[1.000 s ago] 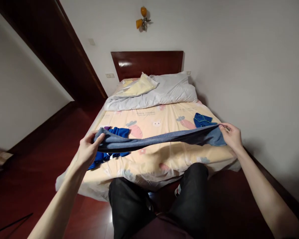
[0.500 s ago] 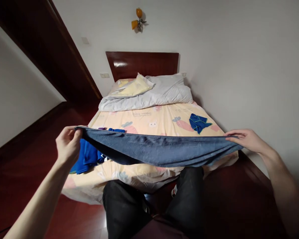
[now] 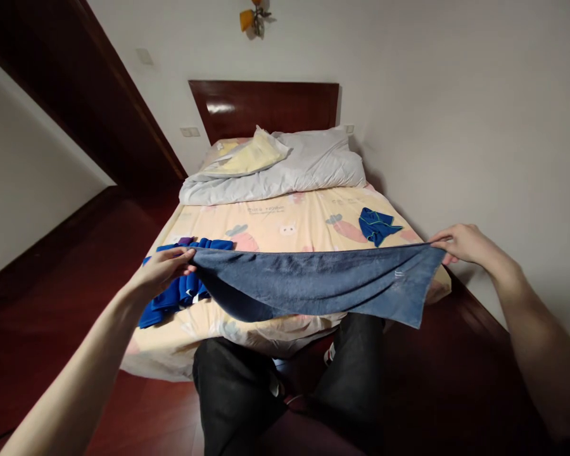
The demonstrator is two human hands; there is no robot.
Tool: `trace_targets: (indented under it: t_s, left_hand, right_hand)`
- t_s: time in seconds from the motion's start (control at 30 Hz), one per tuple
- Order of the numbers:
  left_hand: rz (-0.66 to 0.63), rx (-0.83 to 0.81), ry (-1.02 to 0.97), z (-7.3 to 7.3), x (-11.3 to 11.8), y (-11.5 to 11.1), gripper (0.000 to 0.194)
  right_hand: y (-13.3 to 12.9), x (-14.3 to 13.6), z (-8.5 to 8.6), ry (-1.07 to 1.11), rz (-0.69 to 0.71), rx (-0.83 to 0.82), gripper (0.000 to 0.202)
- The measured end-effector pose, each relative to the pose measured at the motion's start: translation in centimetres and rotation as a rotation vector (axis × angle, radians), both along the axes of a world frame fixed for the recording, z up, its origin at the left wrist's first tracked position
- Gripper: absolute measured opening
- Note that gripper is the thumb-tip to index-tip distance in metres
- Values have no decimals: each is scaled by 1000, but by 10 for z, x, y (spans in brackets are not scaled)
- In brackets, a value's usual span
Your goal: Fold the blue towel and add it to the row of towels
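Head view: grey-blue towel stretched between left hand and right hand.

A second ago the grey-blue terry towel was a narrow bunched band; now it is spread wide, its near edge sagging toward 6 o'clock. The left hand swung out toward 9 o'clock, then returned; the right hand has shifted toward 3 o'clock.
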State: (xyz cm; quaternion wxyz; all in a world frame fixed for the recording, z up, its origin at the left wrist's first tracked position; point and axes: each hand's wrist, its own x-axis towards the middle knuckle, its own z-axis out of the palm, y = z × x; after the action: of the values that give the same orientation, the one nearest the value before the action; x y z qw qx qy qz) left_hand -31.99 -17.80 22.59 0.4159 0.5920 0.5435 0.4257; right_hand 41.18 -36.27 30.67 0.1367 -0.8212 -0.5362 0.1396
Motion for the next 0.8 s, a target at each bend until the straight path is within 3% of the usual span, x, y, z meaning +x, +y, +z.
trace_targets:
  t_s: [0.1,0.23,0.33,0.43,0.53,0.63,0.8]
  left_hand:
    - [-28,-263,-104,-7,26,21,28]
    - [36,-23,-292,5,62,46,24]
    - [86,168,-375,15,75,57,23]
    - [91,291,-399,6,73,58,21]
    - [118,361,-355,-29,66,47,24]
    - [130,306,-205,-83,54,24,34]
    - [-20,165,459,-175,24,-17,30]
  right_hand:
    - [31,-18,-5,199,-42,82,10]
    - [65,-32,-13,100,-42,418,14]
    - [77,-34,-26,127,31,678,20]
    - [77,-32,-50,217,117,852,25]
    - [70,-29,-86,190,160,896,23]
    - [59,-26,-136,111,195,838,23]
    - [40,-25,-241,112,184,641,26]
